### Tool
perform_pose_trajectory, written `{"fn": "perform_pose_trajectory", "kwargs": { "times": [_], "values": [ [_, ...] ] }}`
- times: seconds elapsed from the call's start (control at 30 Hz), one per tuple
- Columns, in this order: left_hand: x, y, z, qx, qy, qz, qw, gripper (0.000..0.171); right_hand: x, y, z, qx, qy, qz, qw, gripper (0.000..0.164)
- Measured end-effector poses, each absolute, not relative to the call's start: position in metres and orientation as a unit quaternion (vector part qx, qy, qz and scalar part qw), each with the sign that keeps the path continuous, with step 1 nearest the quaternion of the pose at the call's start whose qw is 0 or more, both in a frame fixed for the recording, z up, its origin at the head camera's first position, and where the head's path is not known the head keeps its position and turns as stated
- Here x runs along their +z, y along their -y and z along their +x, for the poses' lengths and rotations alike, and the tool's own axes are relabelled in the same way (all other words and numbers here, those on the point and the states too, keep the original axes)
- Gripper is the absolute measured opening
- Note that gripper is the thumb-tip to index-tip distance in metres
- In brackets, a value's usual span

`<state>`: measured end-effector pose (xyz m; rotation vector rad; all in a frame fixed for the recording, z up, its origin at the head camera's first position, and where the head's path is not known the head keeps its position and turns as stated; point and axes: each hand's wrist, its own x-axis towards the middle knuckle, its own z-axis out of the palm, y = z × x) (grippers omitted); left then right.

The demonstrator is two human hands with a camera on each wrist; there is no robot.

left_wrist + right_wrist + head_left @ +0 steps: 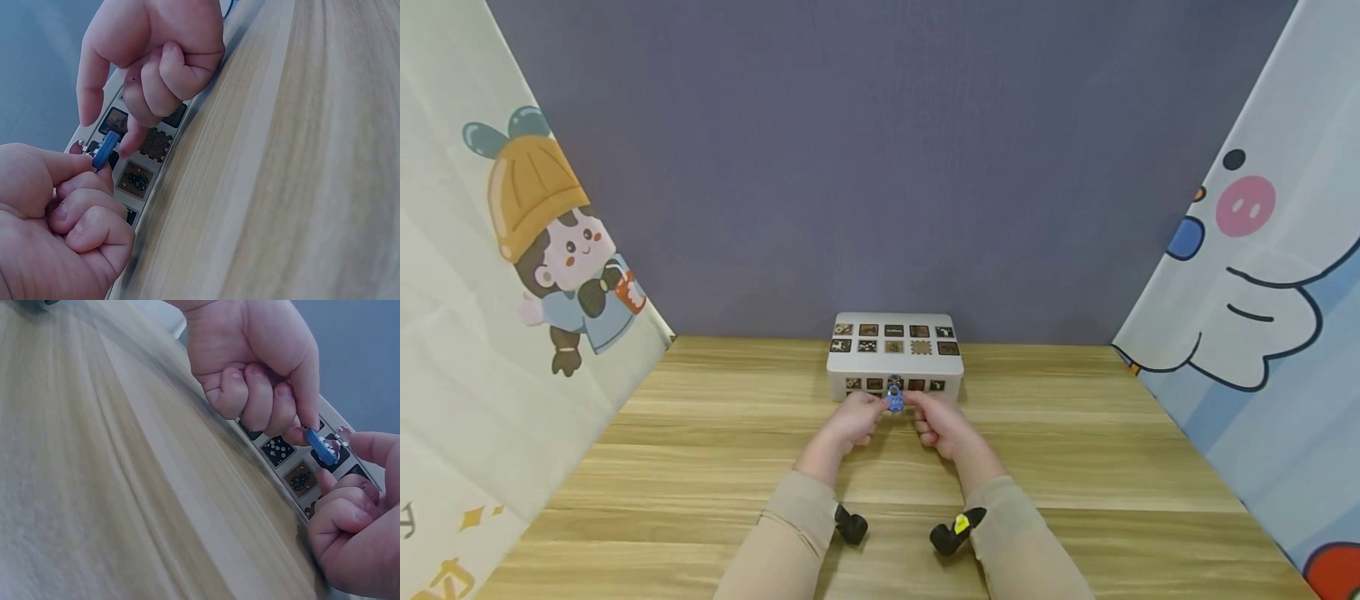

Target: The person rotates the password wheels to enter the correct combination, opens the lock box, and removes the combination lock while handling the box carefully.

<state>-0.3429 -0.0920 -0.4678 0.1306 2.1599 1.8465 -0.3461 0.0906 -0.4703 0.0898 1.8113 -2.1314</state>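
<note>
A small blue padlock (895,402) with white marks on its face hangs at the clasp on the front of a white box (891,364). My left hand (855,419) pinches the padlock's body between thumb and index finger, its other fingers curled; the left wrist view shows the padlock (106,150) edge-on. Across from it, my right hand (942,422) has its index finger and thumb apart around the padlock (322,447). The right index fingertip is close to the metal clasp (344,433), the thumb near the padlock's body. Whether either touches is unclear.
The box bears rows of small dark and brown picture squares and stands at the back of the wood-grain table (700,467), before a grey-blue backdrop (887,167). Cartoon-printed curtains (460,250) flank the table. Black wrist cameras (852,527) sit by both sleeves.
</note>
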Motion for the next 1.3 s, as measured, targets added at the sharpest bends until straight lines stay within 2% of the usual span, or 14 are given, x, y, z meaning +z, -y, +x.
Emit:
{"fn": "perform_pose_trajectory", "kwargs": {
  "times": [0.7,1.3],
  "values": [
    [-0.466,0.091,-0.34,0.643,-0.749,0.05,0.151,0.03,-0.473,-0.079,-0.342,-0.732,-0.663,0.009,0.158,0.012],
    [-0.468,0.09,-0.343,0.649,-0.743,0.047,0.155,0.031,-0.474,-0.076,-0.342,-0.716,-0.68,0.015,0.154,0.019]
  ]
}}
